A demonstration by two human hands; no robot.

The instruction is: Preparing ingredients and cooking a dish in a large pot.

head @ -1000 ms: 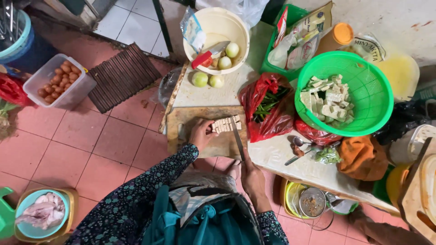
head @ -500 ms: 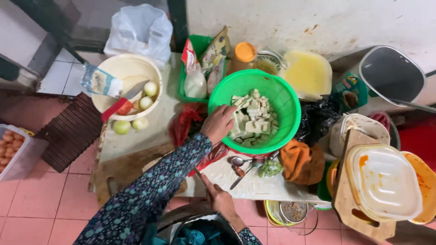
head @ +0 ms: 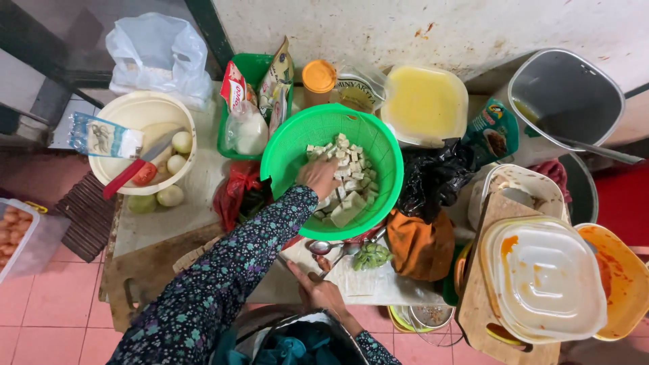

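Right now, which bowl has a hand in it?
The green bowl. The left hand is inside, on the white cubes; the cream bowl has only a knife and vegetables.

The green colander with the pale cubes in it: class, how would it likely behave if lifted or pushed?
The green colander looks like thin perforated plastic, so probably light and slightly flexible. Its pale cubes heap towards one side, so it may tip that way when lifted. The left hand rests inside it, perhaps steadying it against sliding.
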